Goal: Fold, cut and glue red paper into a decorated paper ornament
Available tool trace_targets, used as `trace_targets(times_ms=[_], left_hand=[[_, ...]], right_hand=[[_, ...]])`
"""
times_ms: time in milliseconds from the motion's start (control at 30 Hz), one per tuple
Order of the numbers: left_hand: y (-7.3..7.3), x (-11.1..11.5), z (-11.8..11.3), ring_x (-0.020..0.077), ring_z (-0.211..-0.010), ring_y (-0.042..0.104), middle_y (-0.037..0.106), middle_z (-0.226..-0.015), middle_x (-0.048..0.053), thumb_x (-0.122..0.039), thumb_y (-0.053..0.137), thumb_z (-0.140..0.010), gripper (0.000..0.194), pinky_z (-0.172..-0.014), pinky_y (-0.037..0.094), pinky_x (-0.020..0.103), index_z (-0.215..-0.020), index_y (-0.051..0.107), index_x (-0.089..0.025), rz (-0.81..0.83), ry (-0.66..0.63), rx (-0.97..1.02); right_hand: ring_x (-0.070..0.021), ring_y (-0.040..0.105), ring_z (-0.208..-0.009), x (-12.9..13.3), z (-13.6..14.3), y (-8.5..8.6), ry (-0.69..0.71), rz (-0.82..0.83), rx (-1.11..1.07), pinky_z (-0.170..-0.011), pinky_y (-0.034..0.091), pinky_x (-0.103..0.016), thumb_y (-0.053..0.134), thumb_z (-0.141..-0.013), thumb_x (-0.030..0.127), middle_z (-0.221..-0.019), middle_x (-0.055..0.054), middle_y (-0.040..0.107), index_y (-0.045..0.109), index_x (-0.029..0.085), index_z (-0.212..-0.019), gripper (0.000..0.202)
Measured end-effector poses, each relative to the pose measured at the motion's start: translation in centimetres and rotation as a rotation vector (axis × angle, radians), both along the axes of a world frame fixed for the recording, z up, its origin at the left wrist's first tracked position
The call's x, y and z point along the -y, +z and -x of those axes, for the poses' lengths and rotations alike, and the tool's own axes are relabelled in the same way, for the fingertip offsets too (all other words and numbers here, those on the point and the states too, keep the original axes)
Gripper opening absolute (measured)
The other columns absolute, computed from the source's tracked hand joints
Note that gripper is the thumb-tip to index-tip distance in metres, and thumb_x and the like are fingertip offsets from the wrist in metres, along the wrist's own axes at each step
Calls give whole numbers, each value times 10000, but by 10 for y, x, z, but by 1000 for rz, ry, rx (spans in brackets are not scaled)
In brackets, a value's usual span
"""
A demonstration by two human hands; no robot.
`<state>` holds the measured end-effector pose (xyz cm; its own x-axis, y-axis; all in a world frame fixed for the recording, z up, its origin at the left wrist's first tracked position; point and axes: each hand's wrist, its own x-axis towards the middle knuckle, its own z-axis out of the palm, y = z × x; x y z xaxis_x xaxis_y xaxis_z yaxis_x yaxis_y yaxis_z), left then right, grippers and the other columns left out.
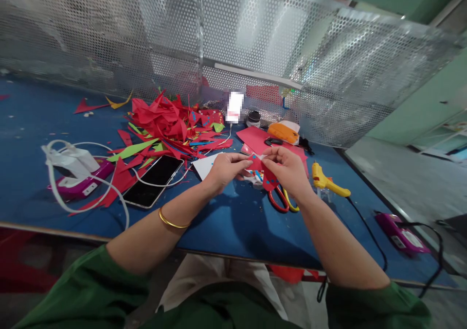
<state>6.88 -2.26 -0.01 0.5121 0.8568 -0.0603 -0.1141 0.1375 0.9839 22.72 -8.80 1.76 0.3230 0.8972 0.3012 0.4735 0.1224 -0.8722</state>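
Both hands meet over the middle of the blue table. My left hand [228,170] pinches the left side of a red paper piece with blue dots [256,163]. On its right side, my right hand [284,167] has thumb and fingers closed on the same piece, and a dotted red flap [270,179] hangs below these fingers. Scissors with red and yellow handles [279,201] lie just under my right hand. A white sheet [204,165] lies beside my left hand. Small bits of coloured paper show beneath the hands.
Red and green paper scraps [164,120] are heaped at the back left. A black phone [155,181], white cable and purple power strip [80,181] lie left. At the right are a yellow glue gun [328,182] and another purple strip [401,234]. A perforated metal screen [175,42] stands behind.
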Motion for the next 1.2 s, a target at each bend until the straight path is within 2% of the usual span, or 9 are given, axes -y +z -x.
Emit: trace_targets(times_ms=[233, 400, 533, 600, 667, 733, 833, 900, 1200], left_hand=[[2, -1, 2, 114, -536, 680, 738, -699, 34, -103, 669, -862, 88, -443, 445, 178, -789, 713, -124, 28, 10, -92], [3, -4, 2, 121, -560, 686, 760, -769, 53, -128, 686, -846, 56, -464, 450, 192, -793, 701, -129, 68, 64, -50], [1, -7, 3, 122, -555, 680, 752, -749, 50, -147, 710, -819, 66, -473, 452, 199, -756, 696, -134, 86, 103, 26], [1, -9, 3, 121, -557, 676, 752, -749, 47, -160, 725, -804, 53, -480, 453, 200, -762, 701, -138, 91, 132, 67], [2, -10, 4, 120, -566, 678, 756, -765, 51, -167, 725, -804, 40, -489, 458, 203, -778, 708, -141, 101, 155, 87], [3, -11, 4, 119, -574, 680, 761, -791, 62, -168, 718, -814, 39, -497, 466, 206, -788, 710, -140, 118, 164, 90], [5, -10, 4, 119, -576, 682, 764, -813, 73, -162, 722, -815, 31, -497, 467, 207, -801, 709, -137, 145, 174, 90], [6, -9, 3, 120, -571, 683, 760, -794, 70, -152, 715, -823, 25, -497, 466, 208, -805, 707, -136, 160, 184, 92], [5, -9, 4, 112, -557, 679, 763, -782, 74, -137, 712, -815, 35, -487, 451, 199, -781, 717, -131, 173, 163, 83]], right_hand=[[-168, 663, -819, -2, -15, 5, -19, -118, -47, -799, 511, -333, 677, -749, 344, -895, -37, 729, 694, 196, -944, 245], [-109, 466, -427, 1, -41, 8, -141, -115, -13, -530, 416, -271, 567, -826, 363, -447, 64, 502, 625, 214, -692, 208], [-131, 459, -421, 12, -68, 5, -348, -61, 204, -482, 363, -276, 507, -887, 452, -401, 44, 445, 500, 236, -556, 396], [-158, 542, -501, 23, -89, 3, -444, -65, 386, -534, 415, -293, 504, -889, 463, -508, 2, 569, 566, 223, -613, 370], [-211, 673, -738, 37, -116, -1, -466, -47, 590, -699, 500, -331, 563, -827, 375, -873, -69, 739, 679, 189, -960, 256], [-278, 677, -1039, 52, -144, -9, -469, 67, 819, -870, 503, -395, 557, -794, 284, -1267, -153, 673, 539, 139, -1339, 564], [-330, 598, -1208, 73, -179, -24, -401, 416, 1151, -944, 467, -442, 479, -804, 198, -1336, -181, 632, 581, 132, -1306, 517], [-325, 609, -1186, 82, -192, -34, -349, 516, 1196, -918, 475, -427, 485, -791, 178, -1314, -176, 646, 614, 138, -1264, 492], [-323, 637, -1090, 80, -190, -42, -325, 549, 1237, -793, 481, -429, 500, -790, 142, -1286, -161, 643, 628, 181, -1242, 472]])
